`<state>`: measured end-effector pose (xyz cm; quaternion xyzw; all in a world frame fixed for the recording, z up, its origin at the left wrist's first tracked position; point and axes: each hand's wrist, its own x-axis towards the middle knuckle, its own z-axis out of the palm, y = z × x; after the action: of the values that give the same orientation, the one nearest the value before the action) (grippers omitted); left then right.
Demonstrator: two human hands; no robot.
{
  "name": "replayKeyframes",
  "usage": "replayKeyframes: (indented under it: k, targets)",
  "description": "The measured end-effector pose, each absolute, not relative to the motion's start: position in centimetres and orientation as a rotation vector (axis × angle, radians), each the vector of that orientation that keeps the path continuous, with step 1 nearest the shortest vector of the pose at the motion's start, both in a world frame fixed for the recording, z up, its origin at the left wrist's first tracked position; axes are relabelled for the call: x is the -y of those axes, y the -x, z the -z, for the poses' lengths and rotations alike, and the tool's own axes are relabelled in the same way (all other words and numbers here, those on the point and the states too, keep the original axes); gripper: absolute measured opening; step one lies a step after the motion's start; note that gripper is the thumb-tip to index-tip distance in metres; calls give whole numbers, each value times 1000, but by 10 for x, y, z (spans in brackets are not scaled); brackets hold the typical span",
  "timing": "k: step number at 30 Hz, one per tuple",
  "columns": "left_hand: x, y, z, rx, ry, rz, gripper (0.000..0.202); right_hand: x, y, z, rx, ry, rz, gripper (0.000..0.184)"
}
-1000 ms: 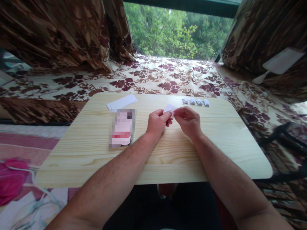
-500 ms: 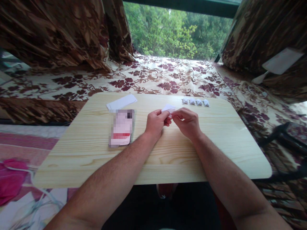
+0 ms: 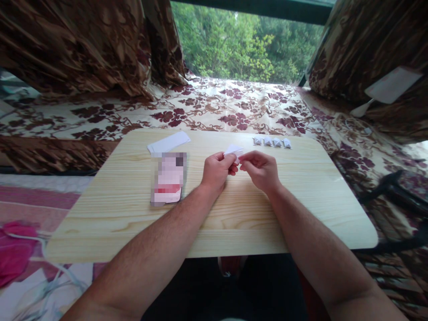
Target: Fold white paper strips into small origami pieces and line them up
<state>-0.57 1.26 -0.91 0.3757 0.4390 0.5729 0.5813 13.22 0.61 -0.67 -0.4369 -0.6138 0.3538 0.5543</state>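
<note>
A small folded piece of white paper [image 3: 234, 149] is pinched in my left hand [image 3: 217, 169], thumb on top, above the middle of the table. My right hand [image 3: 261, 169] is closed at the paper's right edge, its thumb and forefinger pinching there. The fingertips partly hide the lower folds. Beyond my right hand, several small folded white paper pieces [image 3: 272, 142] stand in a row. Flat white paper strips [image 3: 169, 142] lie at the table's far left, with a pink phone [image 3: 170, 178], blurred over, just in front of them.
The pale wooden table [image 3: 234, 223] has rounded corners. Flowered cloth [image 3: 234, 104] covers the ledge behind it, below a window. A black metal frame [image 3: 394, 191] stands at the right. Cables and a pink cloth [image 3: 16, 249] lie at the lower left.
My right fingertips have shifted very slightly at the paper's right edge. The left hand keeps its hold, and the other things stay where they were.
</note>
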Motion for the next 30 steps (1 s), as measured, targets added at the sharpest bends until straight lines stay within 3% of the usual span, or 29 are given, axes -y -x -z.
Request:
replayKeyframes:
  k: [10,30]
  targets:
    - [-11,6,12,-1021,-995,-1301,18,-10,-139,-3,1147,1105,-1301,26]
    - [-11,7,14,-989,-1038,-1308,25,-11,-137,1,1199,1078,-1261,23]
